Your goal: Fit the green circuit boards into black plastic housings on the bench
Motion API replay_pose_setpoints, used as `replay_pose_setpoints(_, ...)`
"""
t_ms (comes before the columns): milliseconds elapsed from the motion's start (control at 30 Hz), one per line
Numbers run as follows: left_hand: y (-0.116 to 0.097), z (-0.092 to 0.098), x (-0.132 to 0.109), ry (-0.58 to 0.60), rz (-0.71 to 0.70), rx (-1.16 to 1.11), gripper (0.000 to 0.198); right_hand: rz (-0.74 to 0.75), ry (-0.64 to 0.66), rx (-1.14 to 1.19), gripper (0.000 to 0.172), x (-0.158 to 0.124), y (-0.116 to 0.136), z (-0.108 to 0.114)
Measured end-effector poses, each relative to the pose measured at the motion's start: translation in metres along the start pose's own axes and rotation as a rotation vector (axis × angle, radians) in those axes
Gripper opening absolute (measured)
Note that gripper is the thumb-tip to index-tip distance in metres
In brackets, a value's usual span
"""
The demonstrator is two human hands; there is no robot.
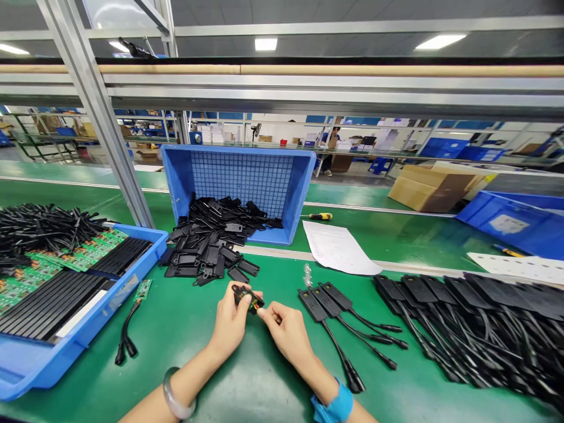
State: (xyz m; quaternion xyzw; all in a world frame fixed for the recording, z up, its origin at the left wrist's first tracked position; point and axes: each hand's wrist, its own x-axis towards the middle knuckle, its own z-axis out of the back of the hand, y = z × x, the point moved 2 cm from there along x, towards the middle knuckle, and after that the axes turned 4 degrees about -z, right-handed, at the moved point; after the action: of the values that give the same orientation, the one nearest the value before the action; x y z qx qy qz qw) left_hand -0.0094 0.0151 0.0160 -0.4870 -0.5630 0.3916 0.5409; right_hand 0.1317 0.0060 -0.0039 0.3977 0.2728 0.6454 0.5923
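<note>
My left hand (233, 320) is closed around a small black plastic housing (241, 292) with a green circuit board inside, held above the green bench. Red and orange wires show at the housing's right end. There my right hand (288, 332) pinches at the wires with thumb and forefinger, its other fingers curled. The cable beyond them is mostly hidden. Right of my hands lie a few closed black housings (326, 302) with split cables. To the left lies a loose circuit board (143, 289) with a black two-ended cable.
A blue bin (304, 176) lies tipped ahead, black housing parts (215, 235) spilling out. The blue tray (145, 264) at left holds boards and cables. Many cabled housings (462, 305) line the right. Beyond are a paper sheet (339, 247), screwdriver (321, 217) and carton (432, 188).
</note>
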Motion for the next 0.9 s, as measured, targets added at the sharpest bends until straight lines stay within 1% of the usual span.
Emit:
replay_pose_setpoints(100, 0.0, 0.0, 0.002, 0.012, 0.082, -0.114, 0.034, -0.027, 0.034, 0.054, 0.047, 0.002, 0.001, -0.001)
replay_pose_setpoints(167, 0.001, 0.0, 0.004, 0.015, 0.144, -0.183, 0.039, -0.029, 0.1, 0.116, 0.046, 0.003, 0.004, -0.001)
replay_pose_setpoints(233, 0.003, 0.0, 0.006, 0.016, 0.21, -0.224, 0.041, 0.016, 0.193, 0.152, 0.044, 0.002, 0.009, 0.0)
replay_pose_setpoints(267, 0.004, 0.0, 0.007, 0.019, 0.24, -0.224, 0.04, 0.055, 0.216, 0.148, 0.043, 0.001, 0.011, 0.001)
replay_pose_setpoints(300, 0.005, 0.001, 0.008, 0.026, 0.264, -0.209, 0.039, 0.099, 0.206, 0.129, 0.041, 0.0, 0.013, 0.003)
replay_pose_setpoints(333, 0.006, 0.001, 0.009, 0.044, 0.283, -0.184, 0.037, 0.145, 0.166, 0.1, 0.038, -0.001, 0.015, 0.006)
replay_pose_setpoints(400, 0.01, 0.0, 0.008, 0.116, 0.297, -0.111, 0.03, 0.247, 0.038, 0.042, 0.03, -0.001, 0.016, 0.013)
replay_pose_setpoints(467, 0.013, -0.001, 0.007, 0.211, 0.276, -0.001, 0.021, 0.361, -0.048, -0.015, 0.024, -0.002, 0.016, 0.018)
replay_pose_setpoints(567, 0.015, -0.004, 0.002, 0.318, 0.199, 0.222, 0.01, 0.515, -0.084, -0.144, 0.024, -0.001, 0.014, 0.021)
replay_pose_setpoints(633, 0.014, -0.005, 0.0, 0.352, 0.141, 0.353, 0.009, 0.581, -0.098, -0.242, 0.026, -0.001, 0.013, 0.021)
replay_pose_setpoints(733, 0.012, -0.006, -0.001, 0.374, 0.086, 0.472, 0.011, 0.624, -0.104, -0.325, 0.028, -0.001, 0.012, 0.02)
replay_pose_setpoints(900, 0.013, -0.006, 0.0, 0.403, 0.085, 0.545, 0.011, 0.615, -0.072, -0.307, 0.026, 0.0, 0.009, 0.018)
